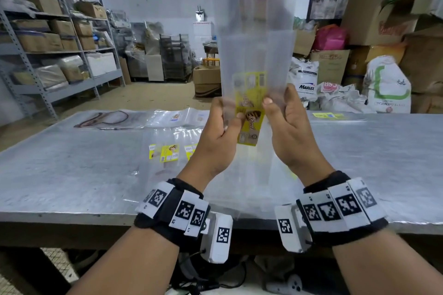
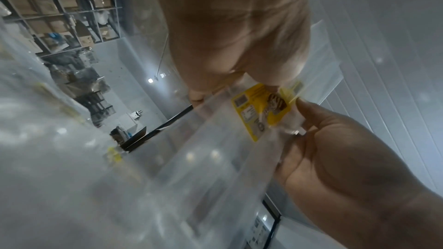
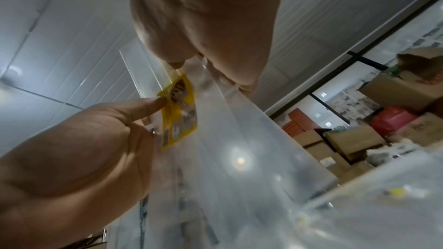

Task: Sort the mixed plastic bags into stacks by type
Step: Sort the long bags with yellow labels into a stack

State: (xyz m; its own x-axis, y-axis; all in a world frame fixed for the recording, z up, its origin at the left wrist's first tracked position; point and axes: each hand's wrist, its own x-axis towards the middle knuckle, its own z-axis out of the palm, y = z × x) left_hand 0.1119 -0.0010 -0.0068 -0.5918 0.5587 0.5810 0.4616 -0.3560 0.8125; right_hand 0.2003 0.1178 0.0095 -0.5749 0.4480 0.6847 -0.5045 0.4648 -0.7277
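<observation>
I hold a long clear plastic bag (image 1: pixel 256 43) upright above the table, its yellow printed label (image 1: pixel 251 127) between my hands. My left hand (image 1: pixel 230 115) pinches it at the label's left side, thumb in front. My right hand (image 1: pixel 275 100) pinches its right side, fingers behind the film. A fainter second yellow label (image 1: pixel 250 84) shows through higher up, so I cannot tell if it is one bag or two. The left wrist view shows the label (image 2: pixel 263 109) pinched between both hands. The right wrist view shows the same label (image 3: pixel 179 112).
On the metal table (image 1: pixel 72 175) lie clear bags with yellow labels (image 1: pixel 167 151), small clear zip bags (image 1: pixel 177 117), a flat bag with a printed picture (image 1: pixel 107 118) and a yellow-labelled pile (image 1: pixel 330 116) at far right. Shelves stand left, cartons and sacks right.
</observation>
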